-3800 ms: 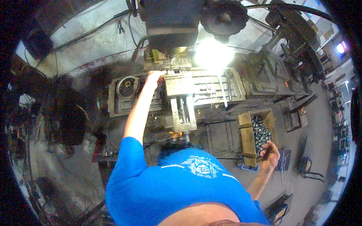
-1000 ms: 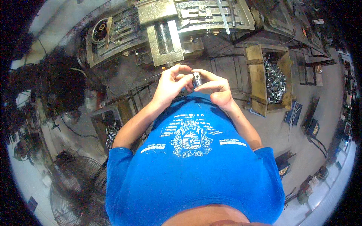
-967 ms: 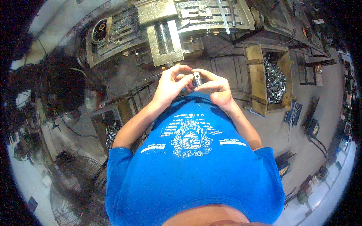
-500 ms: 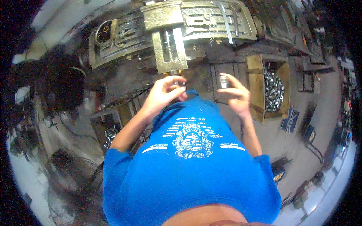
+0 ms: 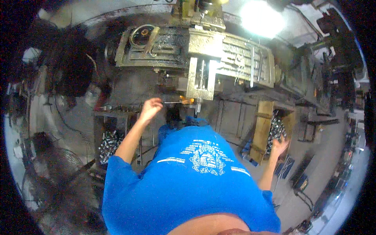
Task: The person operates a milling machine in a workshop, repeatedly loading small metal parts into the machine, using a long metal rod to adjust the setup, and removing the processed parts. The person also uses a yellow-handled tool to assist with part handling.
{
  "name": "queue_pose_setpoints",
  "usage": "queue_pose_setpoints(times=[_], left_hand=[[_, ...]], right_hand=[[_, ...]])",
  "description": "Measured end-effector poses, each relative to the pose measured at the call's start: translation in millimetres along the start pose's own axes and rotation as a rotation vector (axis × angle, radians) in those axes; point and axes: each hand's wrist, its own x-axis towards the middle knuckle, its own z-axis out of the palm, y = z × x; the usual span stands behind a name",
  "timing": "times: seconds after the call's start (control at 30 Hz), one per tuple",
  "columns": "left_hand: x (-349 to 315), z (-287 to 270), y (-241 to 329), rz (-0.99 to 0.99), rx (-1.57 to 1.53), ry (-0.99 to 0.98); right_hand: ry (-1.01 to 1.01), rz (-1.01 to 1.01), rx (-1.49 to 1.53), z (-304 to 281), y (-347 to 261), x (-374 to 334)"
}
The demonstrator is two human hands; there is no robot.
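Metal parts (image 5: 277, 124) lie just beyond the nearer right hand (image 5: 279, 146), fingers parted at the wooden box (image 5: 261, 131)'s near edge; left hand (image 5: 151, 109) curled; either's hold unclear

Slotted machine table (image 5: 137, 62) ahead of left hand (image 5: 151, 108): dark wheel-like part (image 5: 145, 32) straight ahead, vise (image 5: 203, 42) ahead-right, pale rod (image 5: 252, 68) ahead-left of right hand (image 5: 279, 145). Wooden box (image 5: 262, 125) beside right hand: heaped metal parts (image 5: 277, 126) inside.

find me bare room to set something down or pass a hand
Bare grey floor shows between the black metal frame and the right hand; a hand might pass between the grey metal vise and the rectangular wooden crate. The crate is crowded with small silvery metal parts.
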Motion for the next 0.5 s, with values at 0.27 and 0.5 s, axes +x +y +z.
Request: queue_pose_setpoints(times=[0.27, 0.5], left_hand=[[21, 66, -18, -0.169, -0.338, -0.164], [66, 112, -47, -0.239, -0.449, -0.060]], right_hand=[[-0.238, -0.063, 0.454, 25, -107, -28], [-0.385, 0.045, 0.729, 41, -122, -37]])
